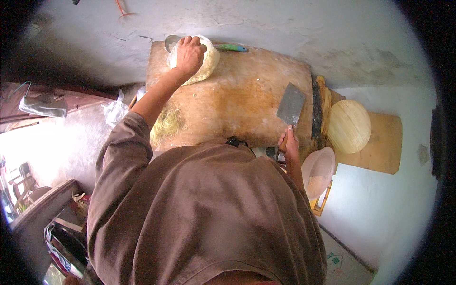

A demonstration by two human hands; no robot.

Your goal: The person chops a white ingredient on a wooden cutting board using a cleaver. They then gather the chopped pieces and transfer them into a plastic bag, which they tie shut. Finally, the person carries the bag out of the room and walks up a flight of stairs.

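Observation:
My left hand is at the top left of the wooden board, on a clear plastic bag with pale yellowish contents. Its fingers are bent over the bag's upper part; what they grip is hidden beneath them. My right hand holds a cleaver by its wooden handle near the board's right front. The broad grey blade points away from me over the board. A heap of pale yellow-green shreds lies at the board's left front, below my left forearm.
Behind the bag are a round metal item and a green-handled tool, near the wall. Right of the board stand a round wooden lid or board and a pinkish plastic basin. A white plastic bag hangs at left.

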